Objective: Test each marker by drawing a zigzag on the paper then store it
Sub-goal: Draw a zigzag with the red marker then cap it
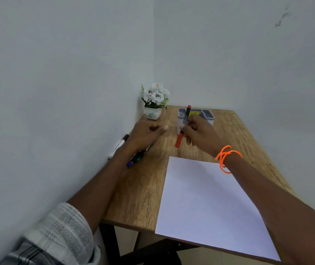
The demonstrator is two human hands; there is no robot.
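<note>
Right hand: our right hand (200, 133) has its fingers curled round a red marker (183, 125), holding it tilted just above the table (145, 188), red cap end pointing down.
Left hand: our left hand (144, 135) hovers just left of the red marker, fingers loosely stretched out and holding nothing, as far as we can tell since it's a bit blurry.
Paper: the white paper (208, 205) lies flat on the table, on our side of the red marker.
Other markers: a few markers (136, 159) lie left of the red marker, partly under our left wrist.
Tray: a grey tray (209, 114) sits just behind the red marker.
Flower pot: small flower pot (153, 112) stands back-left of the red marker, in the corner.
</note>
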